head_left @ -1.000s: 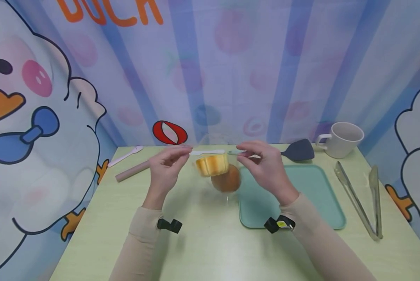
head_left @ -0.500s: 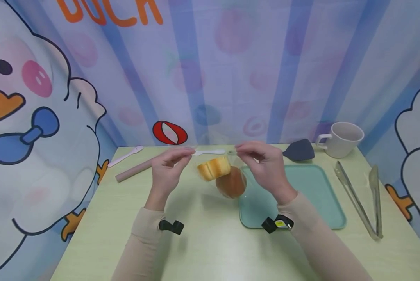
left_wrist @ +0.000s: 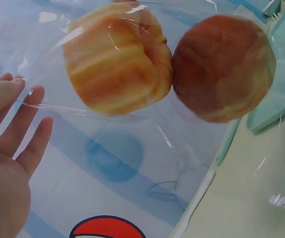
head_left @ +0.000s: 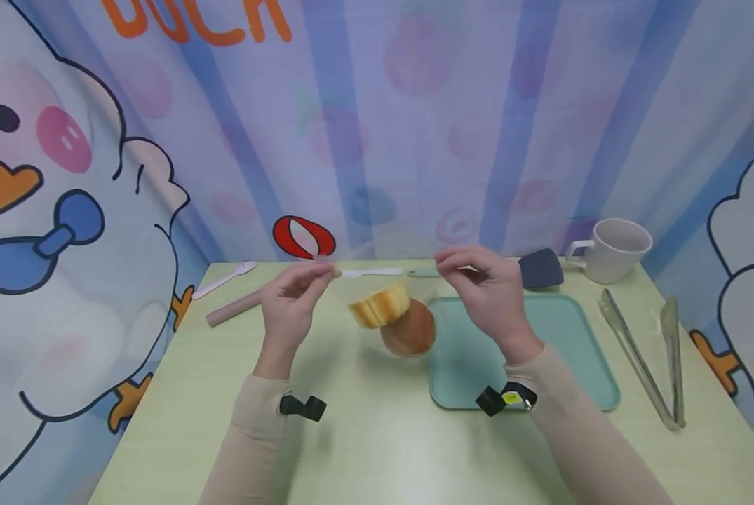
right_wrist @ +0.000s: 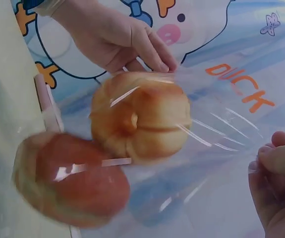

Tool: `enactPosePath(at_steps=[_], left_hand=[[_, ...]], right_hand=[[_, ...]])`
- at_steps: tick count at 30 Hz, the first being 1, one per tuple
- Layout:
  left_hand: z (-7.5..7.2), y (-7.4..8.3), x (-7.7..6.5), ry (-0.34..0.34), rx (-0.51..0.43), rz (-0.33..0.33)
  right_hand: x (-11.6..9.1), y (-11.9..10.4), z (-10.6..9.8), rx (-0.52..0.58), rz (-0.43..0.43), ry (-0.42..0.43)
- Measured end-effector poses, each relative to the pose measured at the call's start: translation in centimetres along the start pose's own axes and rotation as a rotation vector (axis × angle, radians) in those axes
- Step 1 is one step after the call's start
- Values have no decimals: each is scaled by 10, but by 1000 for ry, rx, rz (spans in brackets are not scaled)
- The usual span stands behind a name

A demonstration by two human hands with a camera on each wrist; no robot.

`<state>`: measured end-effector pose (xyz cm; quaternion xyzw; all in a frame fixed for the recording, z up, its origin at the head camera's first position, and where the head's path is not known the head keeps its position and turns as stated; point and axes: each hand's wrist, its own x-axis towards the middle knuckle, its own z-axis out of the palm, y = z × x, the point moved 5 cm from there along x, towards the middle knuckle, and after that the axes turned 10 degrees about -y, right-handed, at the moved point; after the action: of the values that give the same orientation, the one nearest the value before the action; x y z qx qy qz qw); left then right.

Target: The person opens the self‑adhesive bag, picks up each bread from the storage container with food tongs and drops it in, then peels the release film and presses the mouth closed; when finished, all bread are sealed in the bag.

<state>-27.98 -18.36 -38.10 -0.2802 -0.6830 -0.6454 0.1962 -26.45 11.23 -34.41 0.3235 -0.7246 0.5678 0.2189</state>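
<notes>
A clear plastic bag [right_wrist: 221, 126] hangs between my two hands over the table. Inside it are a golden, ridged bread roll [head_left: 381, 306] and, lower and to the right, a round brown bun [head_left: 410, 330]. My left hand [head_left: 291, 301] pinches the bag's left edge between thumb and fingers. On the other side my right hand [head_left: 487, 298] pinches the right edge with its fingertips. The right wrist view shows the film stretched toward the right fingertips [right_wrist: 262, 153]. In the left wrist view the ridged roll [left_wrist: 117, 62] and the bun [left_wrist: 224, 69] sit side by side.
A green tray [head_left: 528, 393] lies below the right hand. Silver tongs [head_left: 642, 365] and a white mug [head_left: 619, 249] stand right of it. Along the back lie a dark spatula [head_left: 541, 269], a white knife-like utensil [head_left: 373, 272], a brown rod [head_left: 234, 308] and a pink spoon [head_left: 225, 280].
My hands have drawn slightly farther apart, the left going left and the right going right. The bag and its breads swung right, then back left.
</notes>
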Motion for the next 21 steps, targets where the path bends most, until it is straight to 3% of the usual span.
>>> enactPosePath(at_steps=[3,7,10,13,16,21], left_hand=[[-6,1,-1,43,-38,-15],[-10,-1,-2,68,-169,-69],[-11,-5,-3,81,-276,-146],[-12,-8,-3,96,-305,-199],[-12,-8,-3,93,-274,-188],[-8,-2,-2,6,-100,-91]], right_hand=[[-2,5,-1,84,45,-9],[-3,11,-1,178,156,-26],[-2,17,1,192,262,-56],[-1,21,5,168,311,-116],[0,19,9,165,273,-153],[1,8,15,57,135,-154]])
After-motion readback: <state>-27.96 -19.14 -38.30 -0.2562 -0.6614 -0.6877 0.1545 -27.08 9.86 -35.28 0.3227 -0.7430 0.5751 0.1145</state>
